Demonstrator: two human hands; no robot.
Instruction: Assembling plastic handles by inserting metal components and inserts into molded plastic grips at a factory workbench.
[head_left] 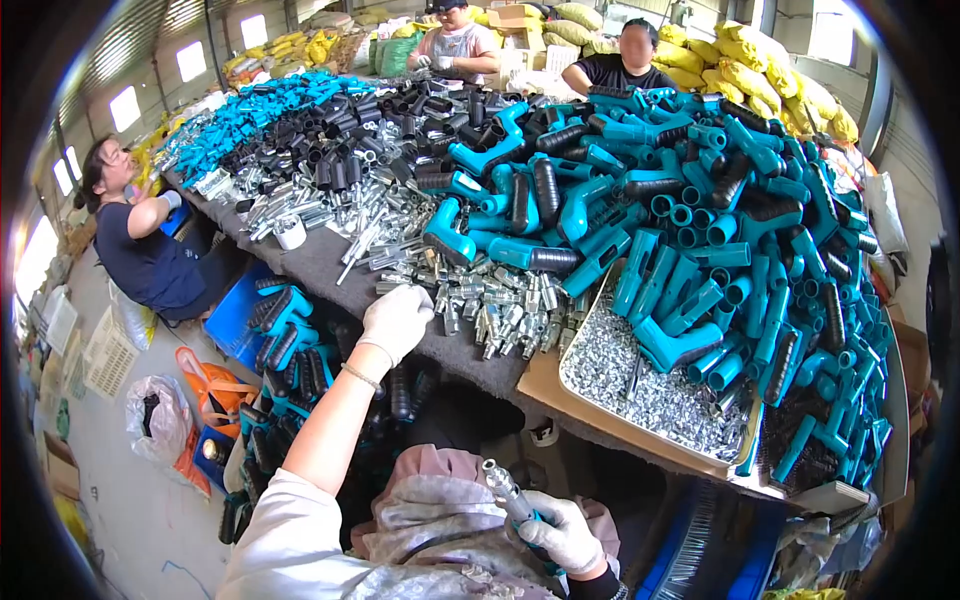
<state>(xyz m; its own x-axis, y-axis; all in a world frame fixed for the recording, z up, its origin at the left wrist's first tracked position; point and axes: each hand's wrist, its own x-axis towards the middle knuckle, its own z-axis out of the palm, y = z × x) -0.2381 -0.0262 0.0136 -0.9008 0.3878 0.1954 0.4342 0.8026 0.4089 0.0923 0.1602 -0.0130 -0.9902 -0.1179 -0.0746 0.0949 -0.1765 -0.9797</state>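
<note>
My right hand (566, 534), in a white glove, is wrapped round a teal pistol-grip tool handle (541, 520) in front of my lap. A silver metal barrel (508, 492) sticks out of the handle, up and to the left. My left hand (397, 322), also gloved, reaches to the table's near edge with its fingers curled. What it holds, if anything, is hidden. Right beside its fingertips lies a pile of short silver metal fittings (500, 308). Behind them, teal and black pistol-grip housings (590, 205) are heaped high.
A cardboard tray (600, 375) of small metal pieces stands at the table's right front. Black sleeves (340, 165) and smaller blue parts (270, 105) cover the far left. Below the table, a blue crate (238, 318) stands beside stacked teal-black handles (285, 335). Three co-workers sit around the table.
</note>
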